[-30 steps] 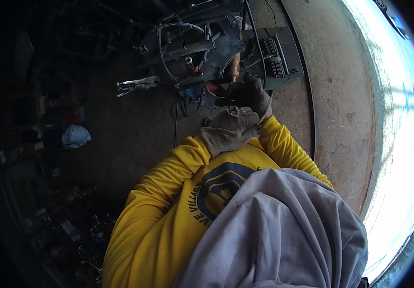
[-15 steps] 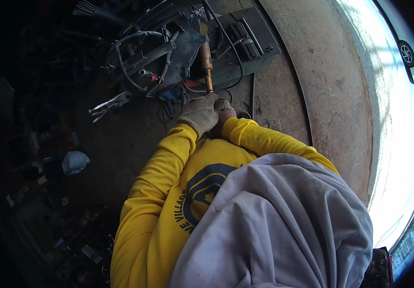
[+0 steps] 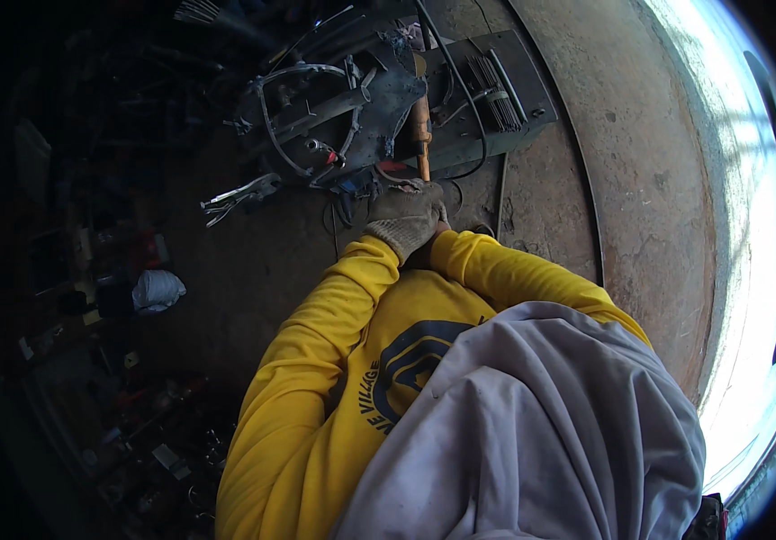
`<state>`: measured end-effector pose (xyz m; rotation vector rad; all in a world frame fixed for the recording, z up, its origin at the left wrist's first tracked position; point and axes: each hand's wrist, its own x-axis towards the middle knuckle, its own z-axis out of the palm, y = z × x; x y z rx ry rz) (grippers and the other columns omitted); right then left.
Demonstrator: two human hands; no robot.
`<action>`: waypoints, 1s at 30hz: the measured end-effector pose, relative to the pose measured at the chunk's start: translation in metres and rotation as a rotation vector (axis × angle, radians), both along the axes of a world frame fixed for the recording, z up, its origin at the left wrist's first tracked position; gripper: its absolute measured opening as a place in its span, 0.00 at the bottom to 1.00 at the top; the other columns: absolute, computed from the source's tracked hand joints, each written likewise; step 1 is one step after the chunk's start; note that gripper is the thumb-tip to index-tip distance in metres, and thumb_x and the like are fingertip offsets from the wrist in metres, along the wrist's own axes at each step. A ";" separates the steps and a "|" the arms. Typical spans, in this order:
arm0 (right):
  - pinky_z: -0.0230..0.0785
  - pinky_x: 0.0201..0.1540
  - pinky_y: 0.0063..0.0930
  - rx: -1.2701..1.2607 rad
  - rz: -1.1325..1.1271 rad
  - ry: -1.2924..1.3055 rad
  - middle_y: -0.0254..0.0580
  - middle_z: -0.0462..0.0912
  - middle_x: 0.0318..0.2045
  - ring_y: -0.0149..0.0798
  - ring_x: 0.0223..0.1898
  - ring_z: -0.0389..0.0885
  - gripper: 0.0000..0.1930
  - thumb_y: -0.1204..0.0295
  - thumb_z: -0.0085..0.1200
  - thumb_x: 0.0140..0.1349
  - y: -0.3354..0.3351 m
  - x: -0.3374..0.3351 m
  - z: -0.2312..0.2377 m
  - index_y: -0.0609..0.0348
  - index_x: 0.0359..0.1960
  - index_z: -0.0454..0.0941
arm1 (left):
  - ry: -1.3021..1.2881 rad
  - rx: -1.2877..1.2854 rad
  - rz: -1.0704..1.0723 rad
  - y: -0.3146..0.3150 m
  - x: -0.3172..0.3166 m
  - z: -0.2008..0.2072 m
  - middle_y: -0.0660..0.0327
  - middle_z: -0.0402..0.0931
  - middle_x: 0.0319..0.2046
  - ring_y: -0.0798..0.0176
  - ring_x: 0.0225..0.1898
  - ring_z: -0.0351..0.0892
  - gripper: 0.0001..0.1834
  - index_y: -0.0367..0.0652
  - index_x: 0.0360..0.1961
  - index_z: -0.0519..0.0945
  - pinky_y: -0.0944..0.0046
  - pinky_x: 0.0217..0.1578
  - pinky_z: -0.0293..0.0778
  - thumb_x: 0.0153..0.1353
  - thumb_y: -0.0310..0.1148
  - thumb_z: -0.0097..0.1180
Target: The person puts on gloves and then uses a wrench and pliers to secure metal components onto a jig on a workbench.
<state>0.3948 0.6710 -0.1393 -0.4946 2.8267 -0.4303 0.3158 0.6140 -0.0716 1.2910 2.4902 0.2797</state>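
Note:
Just in front of my chest my hands meet at the near edge of a cluttered metal bench (image 3: 460, 160). My left hand (image 3: 406, 214) wears a grey-brown knit glove, its fingers curled over toward the right; what they grip is hidden. My right hand (image 3: 443, 223) sits against it, mostly covered, with bare skin showing near the wrist. Directly beyond my hands stands an orange-brown stepped cylinder (image 3: 421, 126); its narrow near end comes close to the glove, and I cannot tell whether they touch.
A round metal frame (image 3: 266, 112) lies at the bench's left, with locking pliers (image 3: 239, 195) beside it. Thin rods (image 3: 494, 94) are bundled on the bench's right. A black cable (image 3: 577, 153) crosses the concrete floor. A pale cloth bundle (image 3: 157, 291) lies among dark clutter at left.
The view has shifted, so the bench and my arms appear further right. My left hand now covers more of my right hand, whose knit-covered part showed before.

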 end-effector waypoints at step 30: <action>0.75 0.49 0.34 -0.152 -0.468 -0.639 0.44 0.85 0.45 0.47 0.47 0.84 0.19 0.55 0.54 0.60 0.015 -0.016 -0.066 0.54 0.46 0.84 | -0.221 -0.006 -0.273 0.006 -0.025 -0.013 0.53 0.79 0.24 0.45 0.28 0.82 0.11 0.46 0.36 0.73 0.48 0.29 0.77 0.57 0.40 0.57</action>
